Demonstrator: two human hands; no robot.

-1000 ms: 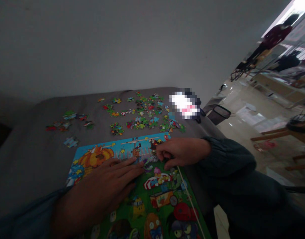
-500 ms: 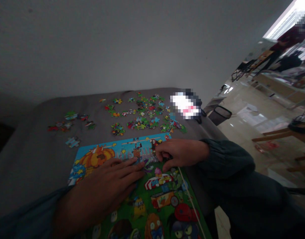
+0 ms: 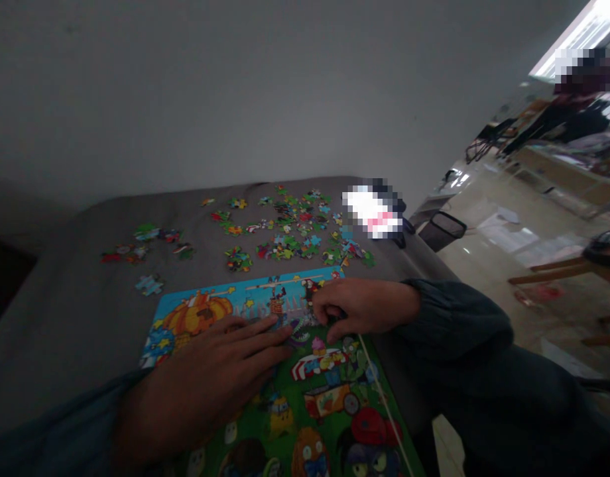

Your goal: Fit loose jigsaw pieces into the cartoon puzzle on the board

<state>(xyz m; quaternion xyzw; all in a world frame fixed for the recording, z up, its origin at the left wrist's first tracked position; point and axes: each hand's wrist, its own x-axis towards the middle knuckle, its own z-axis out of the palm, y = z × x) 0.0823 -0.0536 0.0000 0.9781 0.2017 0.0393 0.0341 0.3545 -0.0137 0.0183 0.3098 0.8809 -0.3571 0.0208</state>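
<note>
A colourful cartoon picture board (image 3: pixel 335 411), with a pumpkin and a blue strip along its top, lies on the grey cloth in front of me. My left hand (image 3: pixel 210 371) rests palm down across its left and middle part, fingers stretched out flat. At the upper right of the board is my right hand (image 3: pixel 352 308), its fingers curled in and thumb bent below them. Whatever its fingertips may hold is hidden. Just beyond the board's top edge lie many loose jigsaw pieces (image 3: pixel 290 248).
More jigsaw pieces (image 3: pixel 150 284) lie left of the board. A blurred-out white and dark item (image 3: pixel 372 211) sits at the table's far right corner. A wall (image 3: pixel 265 93) rises behind. To the right are a chair (image 3: pixel 441 228), wooden furniture and a person (image 3: pixel 583 79).
The view has shifted very slightly. Both hands keep their places on the board, with no clear finger movement. The person in the background has changed posture a little.
</note>
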